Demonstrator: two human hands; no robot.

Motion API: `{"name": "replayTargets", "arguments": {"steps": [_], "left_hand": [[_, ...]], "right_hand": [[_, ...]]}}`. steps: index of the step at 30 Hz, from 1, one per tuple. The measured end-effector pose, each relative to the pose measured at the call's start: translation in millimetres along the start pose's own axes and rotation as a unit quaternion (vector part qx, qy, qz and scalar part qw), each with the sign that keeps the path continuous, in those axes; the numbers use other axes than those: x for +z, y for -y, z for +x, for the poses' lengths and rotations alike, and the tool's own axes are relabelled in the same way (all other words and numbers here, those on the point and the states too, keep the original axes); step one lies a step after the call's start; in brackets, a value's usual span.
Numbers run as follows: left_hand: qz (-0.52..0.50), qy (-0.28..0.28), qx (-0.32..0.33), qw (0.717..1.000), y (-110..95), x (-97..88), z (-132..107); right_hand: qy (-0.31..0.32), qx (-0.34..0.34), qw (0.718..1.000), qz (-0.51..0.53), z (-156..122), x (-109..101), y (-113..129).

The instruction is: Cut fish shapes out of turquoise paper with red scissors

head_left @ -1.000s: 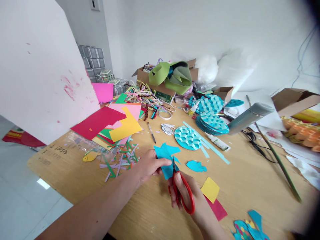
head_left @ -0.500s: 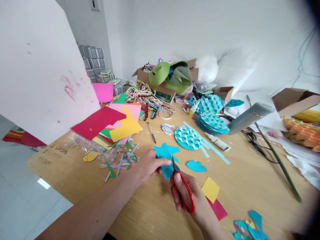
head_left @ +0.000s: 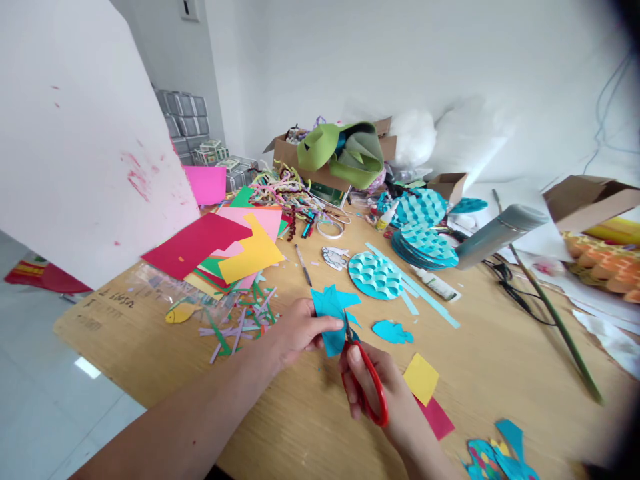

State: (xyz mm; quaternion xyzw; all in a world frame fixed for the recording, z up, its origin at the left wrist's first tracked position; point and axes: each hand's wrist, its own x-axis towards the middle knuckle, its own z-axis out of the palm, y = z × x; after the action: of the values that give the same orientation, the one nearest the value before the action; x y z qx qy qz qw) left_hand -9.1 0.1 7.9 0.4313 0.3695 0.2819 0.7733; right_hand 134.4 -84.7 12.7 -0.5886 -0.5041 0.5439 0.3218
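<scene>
My left hand (head_left: 303, 328) pinches a piece of blue paper (head_left: 333, 307) with jagged, pointed edges, the thumb lying on top. My right hand (head_left: 370, 380) is closed round the red handles of a pair of scissors (head_left: 377, 387). Their blades meet the right side of the blue paper, close to my left thumb; the blade tips are partly hidden. To the right on the table lies a blue paper fish (head_left: 393, 331). Beyond my hands are a round blue piece with pale scalloped strips (head_left: 375, 275) and a fish drawn on white paper (head_left: 335, 257).
Coloured paper sheets (head_left: 200, 245) and thin paper scraps (head_left: 240, 323) lie on the left. Yellow and red paper squares (head_left: 421, 379) sit near my right wrist. Behind are a pen (head_left: 303, 265), a glue bottle (head_left: 437, 285), a grey flask (head_left: 500, 237) and a green stick (head_left: 560, 327).
The blue paper has shifted very slightly in my left hand. The scissors stay at nearly the same place on its right side.
</scene>
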Motion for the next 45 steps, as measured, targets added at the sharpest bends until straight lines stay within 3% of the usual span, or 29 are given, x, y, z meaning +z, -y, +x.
{"name": "replayTargets", "arguments": {"steps": [45], "left_hand": [[0.017, -0.001, 0.006, 1.0, -0.1, -2.2, 0.5]], "right_hand": [[0.004, 0.009, 1.0, 0.012, 1.1, -6.1, -6.1]]}}
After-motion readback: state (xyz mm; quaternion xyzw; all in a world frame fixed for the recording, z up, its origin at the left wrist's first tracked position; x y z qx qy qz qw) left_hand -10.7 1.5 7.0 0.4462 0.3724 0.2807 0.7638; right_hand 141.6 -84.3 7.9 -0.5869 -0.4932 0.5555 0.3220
